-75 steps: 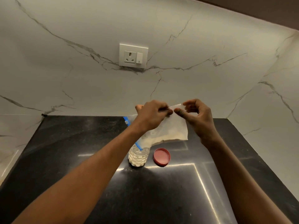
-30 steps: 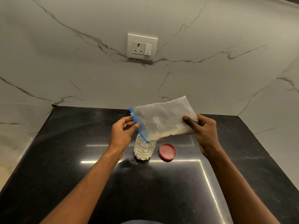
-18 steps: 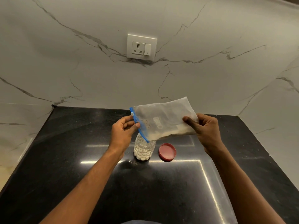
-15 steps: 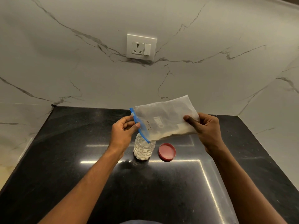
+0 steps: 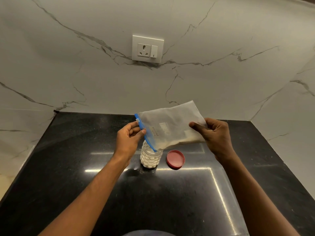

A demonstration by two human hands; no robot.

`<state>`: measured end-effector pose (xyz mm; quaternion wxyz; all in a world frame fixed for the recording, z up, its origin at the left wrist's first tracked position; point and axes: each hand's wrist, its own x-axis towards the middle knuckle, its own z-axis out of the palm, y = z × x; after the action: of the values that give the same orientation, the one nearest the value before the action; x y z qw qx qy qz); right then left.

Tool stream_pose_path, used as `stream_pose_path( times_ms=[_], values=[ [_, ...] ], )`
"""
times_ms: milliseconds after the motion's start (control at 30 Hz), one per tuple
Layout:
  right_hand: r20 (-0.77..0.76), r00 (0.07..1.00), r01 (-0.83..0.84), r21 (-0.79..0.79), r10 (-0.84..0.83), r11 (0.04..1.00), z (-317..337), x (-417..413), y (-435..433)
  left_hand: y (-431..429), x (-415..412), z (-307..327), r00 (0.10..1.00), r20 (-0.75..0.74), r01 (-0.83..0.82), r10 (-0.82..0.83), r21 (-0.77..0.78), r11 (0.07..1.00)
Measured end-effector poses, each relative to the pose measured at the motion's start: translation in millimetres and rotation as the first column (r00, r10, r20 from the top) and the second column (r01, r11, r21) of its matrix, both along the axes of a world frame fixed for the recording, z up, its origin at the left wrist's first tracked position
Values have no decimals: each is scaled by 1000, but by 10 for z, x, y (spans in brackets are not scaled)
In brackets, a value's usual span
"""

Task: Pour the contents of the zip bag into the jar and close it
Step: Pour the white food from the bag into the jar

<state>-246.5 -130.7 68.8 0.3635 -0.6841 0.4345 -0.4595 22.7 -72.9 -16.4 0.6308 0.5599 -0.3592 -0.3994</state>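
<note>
The left grip (image 5: 129, 138) pinches the blue zip strip (image 5: 148, 138) of the zip bag (image 5: 168, 123) between thumb and fingers, clamped on the bag's mouth end. The right grip (image 5: 216, 135) is curled round the bag's other end, thumb on the near face and fingers behind it. The bag stretches between the two grips, held off the worktop (image 5: 68, 167) and tilted, its mouth end lower than the end in the right grip. Pale contents (image 5: 178, 142) lie along the bag's lower edge, from just beside the right grip down toward the mouth. The bottom corner of the zip strip reaches the open top of the jar (image 5: 150, 158), which stands upright on the worktop just below the left grip and holds something white. The red lid (image 5: 175, 158) lies flat just beside the jar — under the bag, between the two grips and touching neither. On the marble wall (image 5: 68, 65) beyond both grips sits a white socket (image 5: 148, 49).
</note>
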Motion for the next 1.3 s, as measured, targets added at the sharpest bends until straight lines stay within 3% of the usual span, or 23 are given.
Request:
stream_pose_path(
  times_ms=[567,1300],
  values=[
    [-45,999,-13,8,13,1000,16,-17,-30,-6,-2,5,1000,-29,0,0,2,1000],
    [20,994,-111,22,111,994,97,15,-22,8,-24,-40,999,-39,-4,4,8,1000]
  ],
)
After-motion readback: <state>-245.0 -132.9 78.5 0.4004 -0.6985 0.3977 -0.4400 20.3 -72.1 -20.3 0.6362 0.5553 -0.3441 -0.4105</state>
